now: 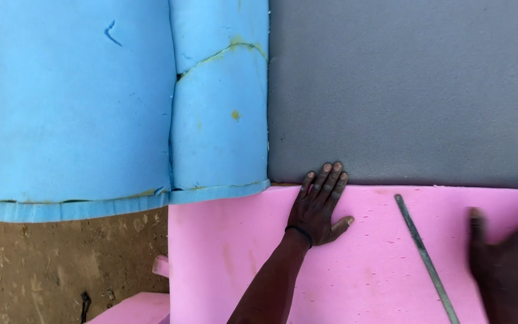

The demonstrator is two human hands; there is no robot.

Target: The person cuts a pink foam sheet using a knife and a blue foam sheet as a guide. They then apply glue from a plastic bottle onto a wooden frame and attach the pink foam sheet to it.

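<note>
The left hand [319,204] lies flat, palm down, on the pink foam [361,264] in the lower middle of the frame. Its fingers are spread a little and point toward the top of the frame, with the fingertips at the seam where the pink foam meets the grey foam [409,90]. The thumb sticks out to the right. A dark band [298,235] circles the wrist, and the bare forearm runs down to the bottom edge.

The right hand [508,258] sits at the lower right edge of the frame, over the pink foam. It is blurred, so whether it is spread or closed cannot be told, nor whether it touches the foam. It holds nothing that can be made out.

Between the two hands a thin metal strip [427,258] lies on the pink foam, slanting from just under the grey foam's edge down to the bottom of the frame. Neither hand touches it; the right hand is nearer.

The pink foam fills the lower middle and right of the frame. The grey foam fills the upper right and butts against the pink foam's top edge. Blue foam [73,102], in two curved pieces, fills the upper left, its right piece beside the grey foam. Brown ground [61,264] shows at the lower left, with a smaller pink piece [136,309] at the bottom edge.
</note>
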